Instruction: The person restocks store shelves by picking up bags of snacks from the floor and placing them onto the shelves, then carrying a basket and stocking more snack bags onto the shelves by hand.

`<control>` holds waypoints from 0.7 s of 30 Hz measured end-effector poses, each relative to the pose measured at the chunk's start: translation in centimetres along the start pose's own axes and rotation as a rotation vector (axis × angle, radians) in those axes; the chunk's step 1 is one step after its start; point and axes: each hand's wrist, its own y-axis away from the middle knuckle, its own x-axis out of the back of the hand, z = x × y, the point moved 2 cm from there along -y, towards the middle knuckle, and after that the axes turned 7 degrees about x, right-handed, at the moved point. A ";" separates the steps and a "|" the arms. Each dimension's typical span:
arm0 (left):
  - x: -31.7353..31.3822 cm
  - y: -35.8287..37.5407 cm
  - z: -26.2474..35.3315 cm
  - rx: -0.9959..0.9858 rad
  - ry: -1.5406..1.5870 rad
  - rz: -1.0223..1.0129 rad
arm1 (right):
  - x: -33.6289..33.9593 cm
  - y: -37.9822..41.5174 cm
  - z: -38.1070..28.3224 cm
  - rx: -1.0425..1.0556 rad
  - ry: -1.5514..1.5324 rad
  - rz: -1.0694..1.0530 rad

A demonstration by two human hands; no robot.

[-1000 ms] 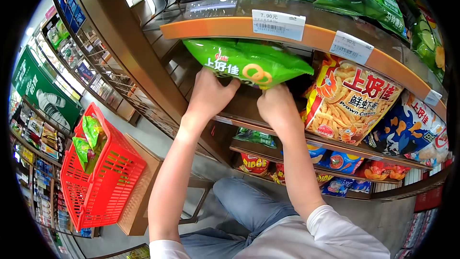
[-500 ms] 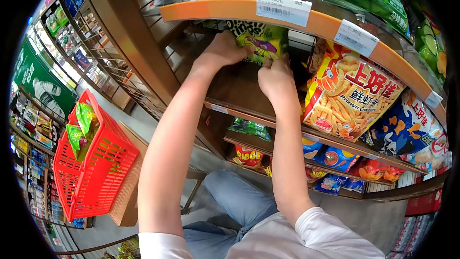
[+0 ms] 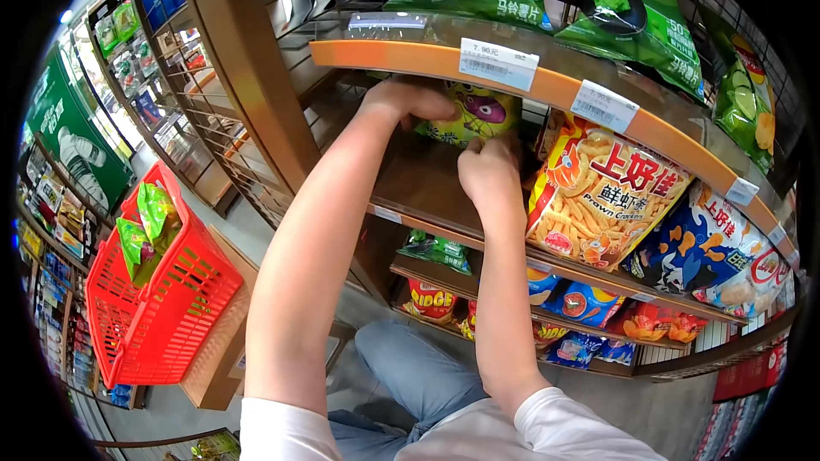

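A green and yellow snack bag (image 3: pixel 485 113) with a purple cartoon figure sits upright under the upper shelf edge, its top hidden by that edge. My left hand (image 3: pixel 408 102) grips the bag's left side, with the fingertips partly hidden behind it. At the bag's lower right, my right hand (image 3: pixel 491 169) pinches the bottom edge. Brown shelf board (image 3: pixel 427 179) shows in front of the bag. Just right of my right hand stands a yellow and red prawn cracker bag (image 3: pixel 602 192).
A red basket (image 3: pixel 171 316) with green snack bags (image 3: pixel 145 248) stands at left on a wooden ledge. Green chip bags (image 3: pixel 632 17) lie on the shelf above, behind an orange shelf edge (image 3: pixel 393 55). A blue snack bag (image 3: pixel 696 243) is at right. Lower shelves hold more bags.
The bag has gone lower and deeper under the upper shelf edge, with both hands still on it. My view has shifted, showing more of the top shelf.
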 end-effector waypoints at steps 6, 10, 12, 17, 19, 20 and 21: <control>-3.5 -3.2 -1.3 -0.158 0.129 0.159 | 0.8 0.1 0.1 0.021 -0.060 0.022; -4.8 -2.9 -2.0 -0.232 0.313 0.118 | -0.1 0.4 0.8 0.083 -0.092 0.083; -5.3 -1.0 -2.0 -0.220 0.304 0.202 | 0.5 0.9 0.6 0.085 -0.215 -0.015; -6.2 4.6 -3.0 -0.196 0.338 0.480 | 2.5 4.5 -1.8 0.206 -0.446 0.048; -5.6 8.8 -2.7 -0.213 0.385 0.530 | 2.7 5.5 -2.3 0.217 -0.565 0.061; -5.3 11.0 -2.4 -0.220 0.414 0.544 | 2.0 5.5 -1.8 0.279 -0.633 0.113; -5.3 12.6 -2.6 -0.269 0.429 0.562 | 1.3 5.6 -1.3 0.345 -0.698 0.162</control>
